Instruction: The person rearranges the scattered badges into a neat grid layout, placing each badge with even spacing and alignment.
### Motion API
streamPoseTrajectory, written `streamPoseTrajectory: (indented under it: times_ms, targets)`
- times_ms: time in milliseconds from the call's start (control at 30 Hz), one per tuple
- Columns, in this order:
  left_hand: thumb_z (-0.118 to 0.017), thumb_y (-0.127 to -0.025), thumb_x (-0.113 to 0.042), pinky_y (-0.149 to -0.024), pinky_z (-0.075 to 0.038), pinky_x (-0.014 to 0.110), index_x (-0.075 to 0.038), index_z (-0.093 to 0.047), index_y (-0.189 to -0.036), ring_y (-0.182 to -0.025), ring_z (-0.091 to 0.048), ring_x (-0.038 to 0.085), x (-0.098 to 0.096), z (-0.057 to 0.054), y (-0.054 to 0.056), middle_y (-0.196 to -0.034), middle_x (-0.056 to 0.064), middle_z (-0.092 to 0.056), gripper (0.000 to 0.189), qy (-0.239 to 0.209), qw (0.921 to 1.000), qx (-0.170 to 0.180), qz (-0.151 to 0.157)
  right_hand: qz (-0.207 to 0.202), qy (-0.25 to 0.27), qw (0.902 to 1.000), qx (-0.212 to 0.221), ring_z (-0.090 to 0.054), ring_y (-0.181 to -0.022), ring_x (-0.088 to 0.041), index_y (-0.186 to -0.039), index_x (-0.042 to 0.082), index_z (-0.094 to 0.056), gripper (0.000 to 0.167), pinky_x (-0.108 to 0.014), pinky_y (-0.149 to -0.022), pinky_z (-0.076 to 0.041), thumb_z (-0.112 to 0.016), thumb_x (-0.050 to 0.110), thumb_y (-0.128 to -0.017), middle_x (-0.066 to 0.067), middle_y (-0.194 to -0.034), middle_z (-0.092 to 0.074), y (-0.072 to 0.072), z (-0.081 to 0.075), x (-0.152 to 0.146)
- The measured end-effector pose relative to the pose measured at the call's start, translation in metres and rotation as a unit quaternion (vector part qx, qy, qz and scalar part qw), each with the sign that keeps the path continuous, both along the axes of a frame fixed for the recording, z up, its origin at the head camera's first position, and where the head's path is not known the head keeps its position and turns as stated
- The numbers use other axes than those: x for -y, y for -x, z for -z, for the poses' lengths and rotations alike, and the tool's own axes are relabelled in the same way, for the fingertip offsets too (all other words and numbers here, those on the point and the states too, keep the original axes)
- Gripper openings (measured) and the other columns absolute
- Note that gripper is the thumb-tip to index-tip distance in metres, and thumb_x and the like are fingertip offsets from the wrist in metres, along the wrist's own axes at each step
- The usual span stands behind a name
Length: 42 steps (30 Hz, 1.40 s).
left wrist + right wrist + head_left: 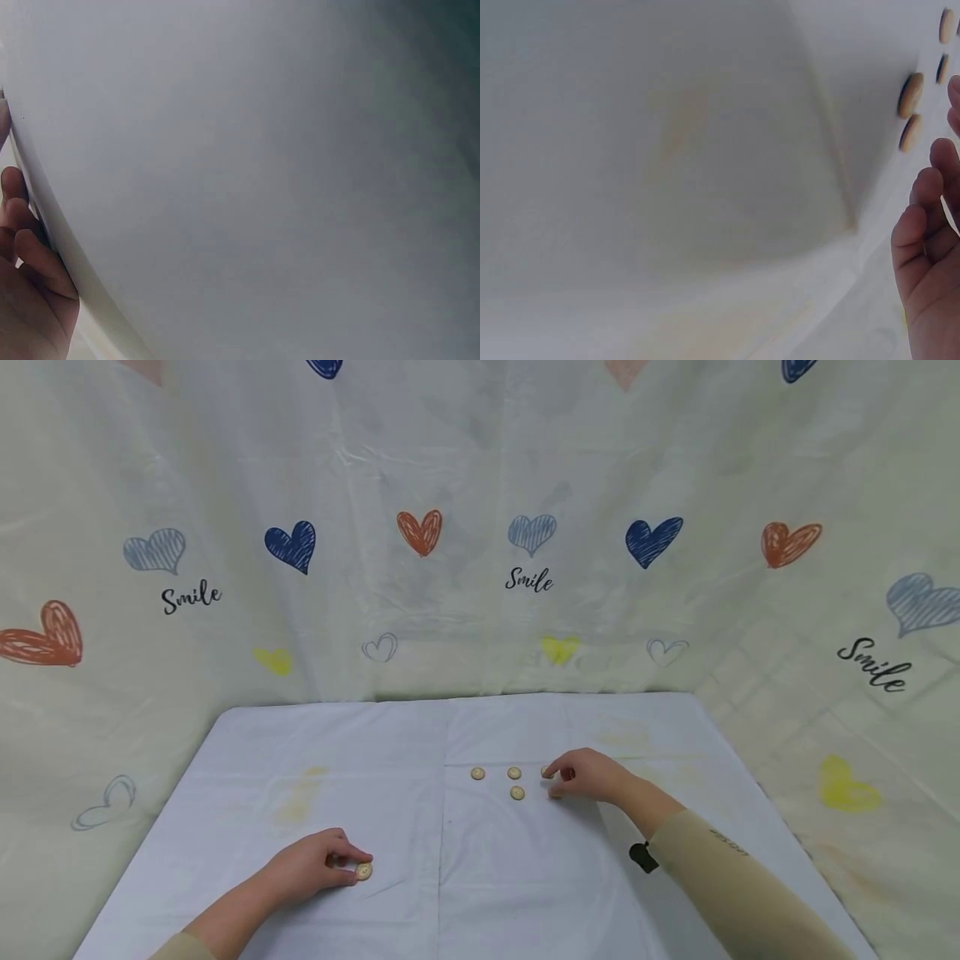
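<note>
Small round tan discs, wooden-looking with a dark mark on top, are in the head view. My left hand (311, 864) pinches one wooden disc (363, 871) by its edge between thumb and forefinger, low over the white table. My right hand (588, 775) reaches in from the right, thumb and forefinger parted. Its forefinger tip overlaps a far disc (547, 772), and its thumb partly covers a nearer disc (555, 792). In the right wrist view both discs, one of them this disc (910, 95), lie just beyond the loosely bent fingers (928, 184).
Left of the right hand lie more discs: two in the back row, a left one (477, 773) and a middle one (513, 772), and one in front (517, 793). A white cloth (390, 752) covers the table. A heart-patterned curtain (480, 610) hangs behind and at both sides.
</note>
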<state>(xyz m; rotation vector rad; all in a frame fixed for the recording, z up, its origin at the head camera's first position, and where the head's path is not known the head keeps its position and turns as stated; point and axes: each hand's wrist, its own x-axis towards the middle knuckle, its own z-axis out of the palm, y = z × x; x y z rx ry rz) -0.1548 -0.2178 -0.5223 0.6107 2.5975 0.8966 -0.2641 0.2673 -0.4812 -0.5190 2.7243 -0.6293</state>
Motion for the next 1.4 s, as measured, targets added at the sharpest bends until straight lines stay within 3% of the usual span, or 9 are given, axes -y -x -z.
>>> streamPoseTrajectory:
  times_ms: [167,533,867,1100,1400]
  targets:
    - [-0.076,-0.085,-0.043,-0.064,-0.038,0.025,-0.041,-0.075,-0.112,-0.075,-0.047,0.002,0.001,0.0,-0.002,-0.092,-0.018,-0.055,0.027,0.001,0.9999,0.007,-0.008,0.007,-0.003,1.0,0.005,-0.051,-0.071,-0.014,-0.107,0.023,-0.079,0.027,-0.032,-0.066,-0.042,-0.082,0.032,-0.083,0.004,-0.073,-0.057,0.001,0.002,-0.009]
    - [-0.077,-0.084,-0.044,-0.064,-0.038,0.025,-0.038,-0.075,-0.112,-0.075,-0.046,0.002,0.0,0.0,-0.004,-0.092,-0.016,-0.056,0.029,0.0,1.0,0.002,-0.009,-0.001,0.005,0.9999,0.013,-0.053,-0.074,-0.013,-0.103,0.023,-0.079,0.02,-0.033,-0.07,-0.044,-0.081,0.024,-0.084,0.007,-0.077,-0.06,0.003,0.014,-0.012]
    - [-0.077,-0.084,-0.044,-0.065,-0.039,0.025,-0.036,-0.075,-0.112,-0.073,-0.046,0.002,-0.004,-0.004,-0.004,-0.09,-0.017,-0.055,0.029,0.004,0.9999,-0.013,-0.002,-0.04,-0.025,0.9986,-0.025,-0.051,-0.073,-0.009,-0.105,0.022,-0.079,0.021,-0.03,-0.07,-0.043,-0.08,0.024,-0.084,0.011,-0.078,-0.057,0.001,0.017,-0.01]
    - [-0.077,-0.085,-0.042,-0.063,-0.039,0.024,-0.032,-0.076,-0.112,-0.07,-0.044,0.001,-0.005,-0.007,-0.005,-0.088,-0.017,-0.055,0.029,0.011,0.9995,-0.031,-0.001,-0.054,-0.011,0.9979,-0.033,-0.051,-0.073,-0.007,-0.108,0.02,-0.078,0.025,-0.029,-0.069,-0.044,-0.08,0.024,-0.084,0.012,-0.079,-0.058,0.0,0.014,-0.011]
    - [-0.077,-0.085,-0.04,-0.064,-0.04,0.024,-0.033,-0.076,-0.111,-0.072,-0.046,0.001,-0.002,-0.005,-0.002,-0.089,-0.017,-0.055,0.027,0.013,0.9993,-0.034,0.007,-0.043,-0.016,0.9984,-0.032,-0.051,-0.074,-0.009,-0.109,0.022,-0.078,0.025,-0.03,-0.07,-0.044,-0.08,0.023,-0.085,0.012,-0.08,-0.058,0.002,0.014,-0.01]
